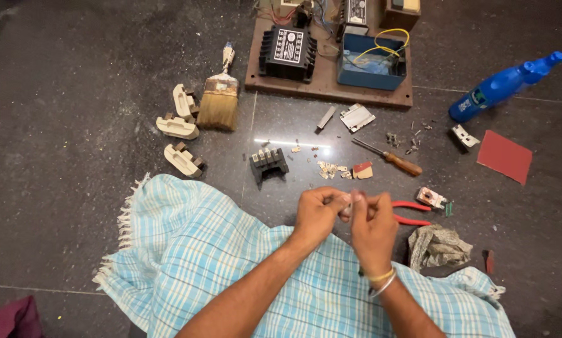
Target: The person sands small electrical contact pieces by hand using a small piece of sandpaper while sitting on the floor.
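Observation:
My left hand [317,215] and my right hand [371,226] meet over my lap, fingertips pinched together on a small pale metal piece [349,207] that is mostly hidden by the fingers. My right wrist wears thin bangles. Just beyond the hands lie red-handled pliers [411,212], a black terminal block [268,164] and several small metal contacts [328,169] scattered on the dark floor. A light blue checked cloth [199,250] covers my lap under both forearms.
A wooden board [328,87] with a black transformer [287,53] and blue box [372,62] lies ahead. Around it lie a paintbrush [219,94], three white ceramic fuse holders [179,128], a screwdriver [390,158], a blue bottle [503,84], red sandpaper [505,156] and a crumpled rag [438,246].

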